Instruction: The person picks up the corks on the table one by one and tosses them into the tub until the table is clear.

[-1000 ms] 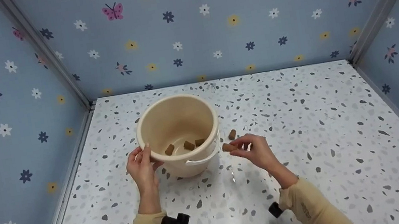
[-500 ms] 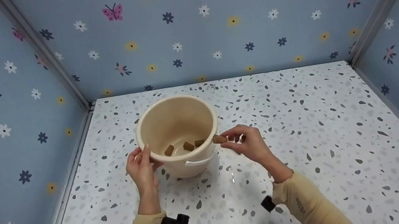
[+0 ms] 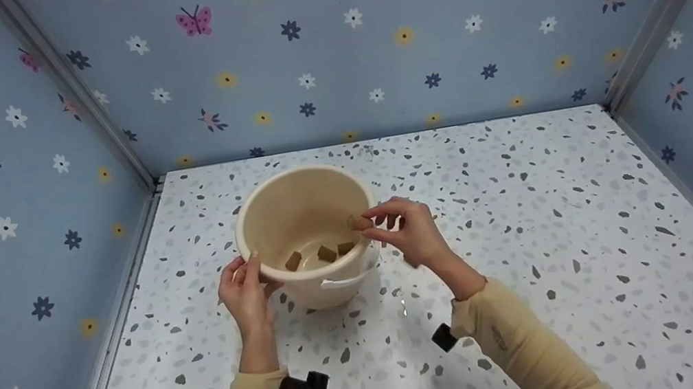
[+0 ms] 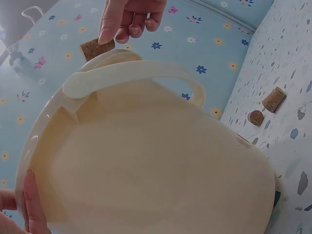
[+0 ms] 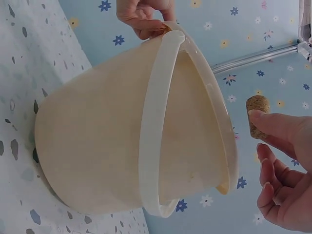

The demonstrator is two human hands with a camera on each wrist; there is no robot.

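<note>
A cream plastic bucket (image 3: 317, 294) stands on the table, its white handle (image 5: 155, 117) hanging down the side. My left hand (image 3: 245, 297) grips its rim at the front left, thumb on top. Between thumb and fingertips, my right hand (image 3: 418, 232) pinches a cork (image 5: 257, 103). In the head view that cork overlaps the inside of the bucket's right rim; the right wrist view shows it past the mouth of the bucket. Several corks (image 3: 327, 254) lie on the bucket's floor.
Two loose corks (image 4: 274, 99) rest on the table beside the bucket in the left wrist view, mostly hidden under my right hand in the head view. The white speckled tabletop (image 3: 566, 222) is enclosed by blue flowered walls (image 3: 337, 50) at the back and sides.
My right hand has carried the cork up and left from beside the bucket to its right rim. My left hand has kept its grip on the rim, and the bucket stays in place.
</note>
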